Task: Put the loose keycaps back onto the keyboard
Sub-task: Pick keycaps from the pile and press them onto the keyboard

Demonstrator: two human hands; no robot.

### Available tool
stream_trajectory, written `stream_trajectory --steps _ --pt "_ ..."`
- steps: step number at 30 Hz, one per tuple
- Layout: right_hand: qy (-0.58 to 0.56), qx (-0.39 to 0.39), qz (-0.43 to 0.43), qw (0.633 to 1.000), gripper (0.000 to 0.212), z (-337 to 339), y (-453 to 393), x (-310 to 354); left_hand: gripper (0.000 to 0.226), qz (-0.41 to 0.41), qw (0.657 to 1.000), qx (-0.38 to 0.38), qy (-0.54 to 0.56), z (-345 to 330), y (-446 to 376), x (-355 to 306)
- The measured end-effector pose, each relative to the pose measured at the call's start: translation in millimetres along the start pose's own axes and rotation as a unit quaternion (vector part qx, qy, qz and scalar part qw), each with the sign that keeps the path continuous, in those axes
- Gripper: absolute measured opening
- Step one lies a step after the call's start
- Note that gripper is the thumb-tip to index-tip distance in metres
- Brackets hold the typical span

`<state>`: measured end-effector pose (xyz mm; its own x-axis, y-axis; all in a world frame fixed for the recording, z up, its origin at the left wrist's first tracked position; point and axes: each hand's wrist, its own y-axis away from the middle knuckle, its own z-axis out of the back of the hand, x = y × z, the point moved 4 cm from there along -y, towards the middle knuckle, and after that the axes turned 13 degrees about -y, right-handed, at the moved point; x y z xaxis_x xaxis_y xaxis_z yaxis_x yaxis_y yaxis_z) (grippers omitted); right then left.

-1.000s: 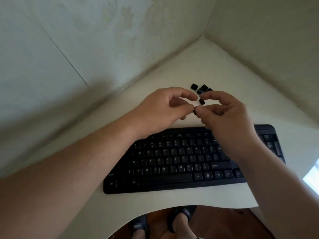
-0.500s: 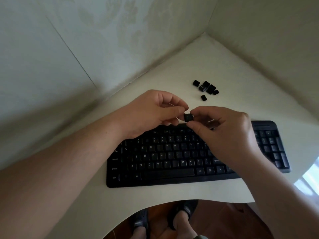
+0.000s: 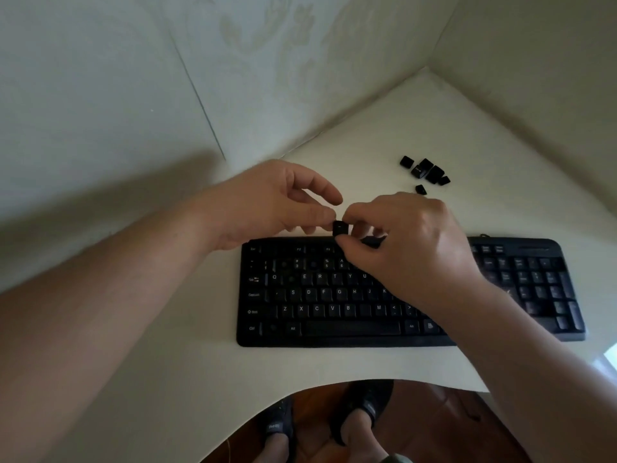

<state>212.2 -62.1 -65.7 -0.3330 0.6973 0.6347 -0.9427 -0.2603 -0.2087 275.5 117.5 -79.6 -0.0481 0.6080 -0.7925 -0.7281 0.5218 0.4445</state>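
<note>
A black keyboard (image 3: 334,332) lies on the white desk, with several gaps where keys are absent. Just above its top edge, a small black keycap (image 3: 340,228) is pinched between the fingertips of my left hand (image 3: 267,205) and my right hand (image 3: 410,242). My right hand hovers over the keyboard's middle and hides keys there. Several loose black keycaps (image 3: 425,171) lie in a small cluster on the desk behind the keyboard, to the right of my hands.
The white desk (image 3: 187,362) fits into a corner, with walls close on the left and the right. Its front edge curves inward over my feet in dark sandals (image 3: 364,409) on a wooden floor.
Both hands have come down from beside the loose keycaps to the keyboard's top edge, carrying the keycap between them. The view has shifted left, so the keyboard sits further right.
</note>
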Motion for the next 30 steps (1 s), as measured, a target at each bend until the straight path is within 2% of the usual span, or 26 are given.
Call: stream_trajectory --steps 4,10,13,23,30 --pt "0.003 0.025 0.001 1.0 0.013 -15 0 8 0.025 0.015 1.0 0.017 -0.002 4 8 12" --pt "-0.016 0.041 0.002 0.999 0.01 -30 12 11 0.021 0.025 0.995 0.061 -0.069 -4 12 17" --pt "-0.023 0.038 -0.014 0.999 0.006 -23 20 2 0.02 0.009 0.993 0.06 -0.102 -12 8 7" --pt "0.011 -0.038 -0.087 0.995 0.009 46 69 -47 0.013 -0.086 0.986 0.032 -0.141 -77 -37 -52" --pt "0.012 -0.086 -0.115 0.99 0.009 79 91 -66 0.019 -0.105 0.979 0.071 -0.159 -109 -58 -79"
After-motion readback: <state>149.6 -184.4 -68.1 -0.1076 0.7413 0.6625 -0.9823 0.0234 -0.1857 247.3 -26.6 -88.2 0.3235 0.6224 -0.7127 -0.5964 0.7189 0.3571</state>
